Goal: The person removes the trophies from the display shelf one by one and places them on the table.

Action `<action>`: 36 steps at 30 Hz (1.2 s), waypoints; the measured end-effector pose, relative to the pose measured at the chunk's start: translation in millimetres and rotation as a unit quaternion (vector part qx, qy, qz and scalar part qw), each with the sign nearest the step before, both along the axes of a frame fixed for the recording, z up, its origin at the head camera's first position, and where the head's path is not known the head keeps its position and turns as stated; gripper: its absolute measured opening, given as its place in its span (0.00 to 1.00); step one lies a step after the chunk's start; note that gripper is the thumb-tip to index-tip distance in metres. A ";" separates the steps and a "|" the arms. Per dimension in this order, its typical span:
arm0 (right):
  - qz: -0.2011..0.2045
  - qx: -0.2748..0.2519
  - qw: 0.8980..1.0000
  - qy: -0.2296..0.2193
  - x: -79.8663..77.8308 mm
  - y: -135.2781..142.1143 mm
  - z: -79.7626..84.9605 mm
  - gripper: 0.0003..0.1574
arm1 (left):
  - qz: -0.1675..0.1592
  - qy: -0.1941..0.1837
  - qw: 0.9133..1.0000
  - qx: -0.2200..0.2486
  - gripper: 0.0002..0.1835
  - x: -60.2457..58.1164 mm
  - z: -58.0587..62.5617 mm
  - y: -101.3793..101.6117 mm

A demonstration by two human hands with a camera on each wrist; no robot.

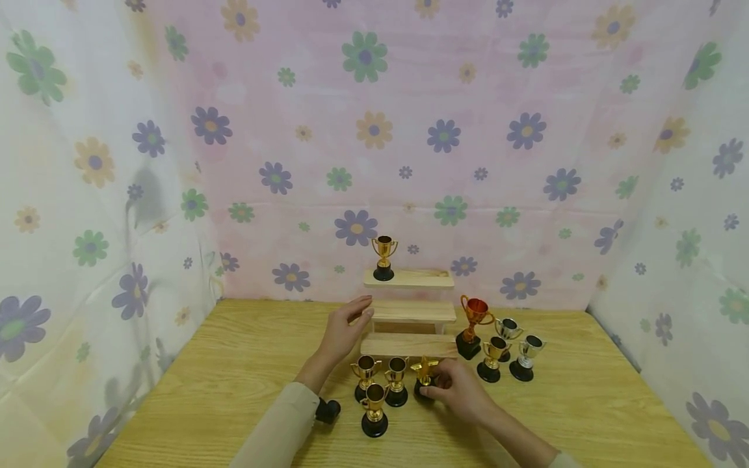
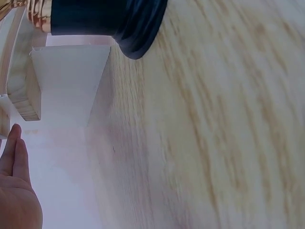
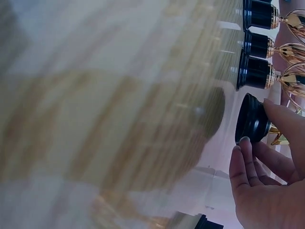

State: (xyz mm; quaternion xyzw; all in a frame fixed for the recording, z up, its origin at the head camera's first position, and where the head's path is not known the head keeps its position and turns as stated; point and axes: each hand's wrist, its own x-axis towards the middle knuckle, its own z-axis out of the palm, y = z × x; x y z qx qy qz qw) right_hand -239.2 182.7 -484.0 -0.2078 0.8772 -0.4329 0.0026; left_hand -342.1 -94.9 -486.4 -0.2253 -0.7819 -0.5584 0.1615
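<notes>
My right hand (image 1: 465, 390) pinches the black base of a gold star trophy (image 1: 424, 370) between thumb and fingers, in front of a stepped wooden stand (image 1: 404, 344). In the right wrist view the trophy's black base (image 3: 252, 119) is tilted and raised off the table, its shadow beneath. At the stand's left side is my left hand (image 1: 342, 331), fingers extended, the tips right at the middle step. Just left of the star trophy stand three gold cup trophies, one (image 1: 396, 377) beside it, another (image 1: 365, 374) farther left and one (image 1: 374, 409) nearer me.
Another gold cup (image 1: 383, 253) stands on the left of the stand's top step (image 1: 418, 279). Right of the stand are a red-orange cup (image 1: 476, 312), a smaller gold cup (image 1: 495, 351) and two silver cups, one (image 1: 531, 351) outermost. Flowered cloth (image 1: 398, 169) encloses the wooden table (image 1: 234, 377).
</notes>
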 end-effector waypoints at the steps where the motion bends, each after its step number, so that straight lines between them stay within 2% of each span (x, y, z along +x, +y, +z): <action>1: 0.002 0.003 1.000 0.000 -0.2 0.2 0.2 0.11 | -0.001 0.000 1.000 0.001 0.22 0.1 0.4 -0.1; 5: 0.011 0.023 1.000 -0.002 -1.6 1.1 -0.8 0.11 | 0.003 -0.007 1.000 0.004 0.21 0.5 1.9 0.1; 9: 0.029 0.022 0.999 -0.017 -3.9 1.5 -3.3 0.10 | 0.010 -0.008 1.000 0.013 0.19 1.4 2.2 1.8; 16: 0.038 0.002 0.998 -0.042 -4.4 2.0 -2.9 0.11 | 0.016 -0.010 1.000 0.022 0.18 27.6 31.0 10.4; 17: 0.039 0.001 0.998 -0.042 -4.3 1.9 -2.3 0.11 | 0.015 -0.009 1.000 0.026 0.18 28.9 32.3 10.6; 27: 0.038 0.015 0.999 -0.034 -4.3 1.2 -0.4 0.12 | 0.022 -0.008 0.999 0.024 0.17 29.8 34.6 10.7; 36: 0.050 0.006 0.997 -0.056 1.0 11.6 8.4 0.19 | 0.014 -0.011 1.000 0.026 0.17 28.3 33.6 10.5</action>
